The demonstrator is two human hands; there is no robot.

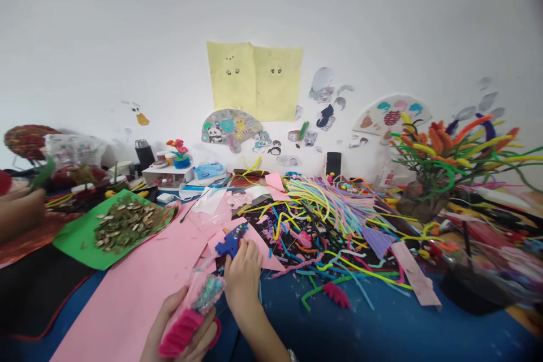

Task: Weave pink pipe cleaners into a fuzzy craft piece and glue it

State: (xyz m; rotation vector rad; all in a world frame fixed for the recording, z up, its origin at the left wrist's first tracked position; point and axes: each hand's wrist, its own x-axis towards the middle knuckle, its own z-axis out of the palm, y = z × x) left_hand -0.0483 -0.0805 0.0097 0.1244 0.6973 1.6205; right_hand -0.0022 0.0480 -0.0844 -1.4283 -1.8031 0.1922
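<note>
A blue counter carries a long pink sheet as a person's right hand reaches forward, forearm slanting in from below, beside the lower left hand. The left's thumb and fingers pinch a fuzzy pink piece; the right's curl on the near end of a blue tool above pink paper.

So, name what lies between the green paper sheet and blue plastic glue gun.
Pink paper lies between the green sheet and glue gun in the head view.
</note>
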